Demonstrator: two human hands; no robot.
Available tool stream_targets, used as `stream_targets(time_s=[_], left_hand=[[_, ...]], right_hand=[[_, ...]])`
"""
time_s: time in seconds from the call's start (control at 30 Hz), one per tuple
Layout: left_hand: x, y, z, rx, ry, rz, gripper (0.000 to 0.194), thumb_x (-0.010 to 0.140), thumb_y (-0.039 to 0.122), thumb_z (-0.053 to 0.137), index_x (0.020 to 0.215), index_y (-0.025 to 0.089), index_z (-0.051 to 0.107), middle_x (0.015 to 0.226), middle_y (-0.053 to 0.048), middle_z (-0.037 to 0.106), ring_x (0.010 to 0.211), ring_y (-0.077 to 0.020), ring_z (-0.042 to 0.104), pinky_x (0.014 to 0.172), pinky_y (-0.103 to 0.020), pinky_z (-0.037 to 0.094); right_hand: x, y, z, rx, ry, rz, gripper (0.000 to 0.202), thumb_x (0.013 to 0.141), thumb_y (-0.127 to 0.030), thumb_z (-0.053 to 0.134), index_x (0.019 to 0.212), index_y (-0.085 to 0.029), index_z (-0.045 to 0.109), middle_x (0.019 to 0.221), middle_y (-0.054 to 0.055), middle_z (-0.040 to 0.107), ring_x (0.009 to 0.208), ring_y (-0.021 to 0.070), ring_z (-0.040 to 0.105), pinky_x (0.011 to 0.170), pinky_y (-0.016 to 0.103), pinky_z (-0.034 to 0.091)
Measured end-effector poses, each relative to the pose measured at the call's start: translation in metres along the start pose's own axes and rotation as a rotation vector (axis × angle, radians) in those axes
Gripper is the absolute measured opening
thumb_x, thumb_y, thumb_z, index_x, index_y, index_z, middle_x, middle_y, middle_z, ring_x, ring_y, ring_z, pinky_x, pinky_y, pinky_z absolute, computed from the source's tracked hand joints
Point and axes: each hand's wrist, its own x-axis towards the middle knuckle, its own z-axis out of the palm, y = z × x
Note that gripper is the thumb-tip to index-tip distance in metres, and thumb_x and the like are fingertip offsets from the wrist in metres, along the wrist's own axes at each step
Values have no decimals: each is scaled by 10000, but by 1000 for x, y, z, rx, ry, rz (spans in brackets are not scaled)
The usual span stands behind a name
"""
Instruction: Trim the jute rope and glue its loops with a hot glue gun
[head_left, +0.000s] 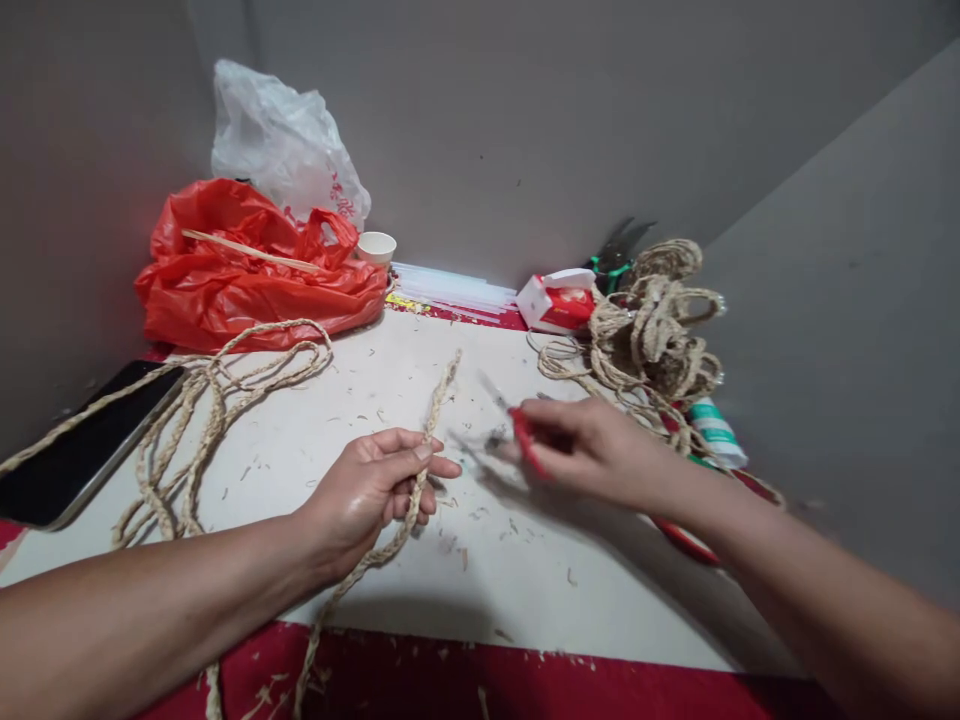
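A braided straw cord (437, 400) is pinched between the thumb and fingers of my left hand (390, 475). Its end points up and away over the white board, while the rest runs down past the near edge. To the right, my right hand (581, 445) holds scissors (525, 440) by their red handles. The blades are blurred by motion and look spread apart, a little short of the cord and not touching it. More looped braided cord (214, 410) lies on the left side of the board.
A phone (75, 450) lies at far left, partly under cord. Behind are a red plastic bag (240, 270), a paper cup (376, 247), clear sticks (457, 288) and a red-white box (559, 300). Bundled braids (660, 330) and a green-white roll (716, 432) sit right. Scraps litter the white board (540, 590).
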Motion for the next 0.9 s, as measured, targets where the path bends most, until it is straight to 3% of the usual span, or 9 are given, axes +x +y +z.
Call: stream_targets(time_s=[0.07,0.13,0.27,0.63,0.9], left_hand=[[0,0,0,5,-12,-4,88,839,191,642,876,111,633,831,-66,700,466,-47,555,453,-153,443],[0,0,0,12,-21,-15,113,837,202,649,897,106,656,825,-57,688,473,-42,548,453,-147,437],[-1,-1,0,16,-30,-31,143,839,218,645,914,104,687,799,-39,658,485,-49,542,472,-169,456],[-1,0,3,86,-63,-28,138,712,186,741,811,94,717,728,-25,640,482,-48,526,468,-175,399],[-1,-1,1,135,-63,-48,106,739,201,715,787,107,718,747,-36,672,499,-57,540,491,-193,389]], right_hand=[[-6,-9,12,-327,-68,-97,217,823,-350,516,672,-193,524,527,-11,526,464,107,415,500,249,255],[-8,-12,16,-544,-56,-122,218,842,-361,501,711,-191,540,553,3,567,479,115,445,514,255,212],[-7,-10,12,-744,-70,-126,294,870,-451,474,814,-185,587,609,40,638,517,147,517,523,266,161],[-7,-17,5,-880,-110,-188,329,867,-468,489,814,-170,618,584,35,624,459,122,451,512,279,118],[-16,-15,3,-896,-128,-243,360,885,-471,464,760,-163,602,560,42,600,475,136,457,528,290,139]])
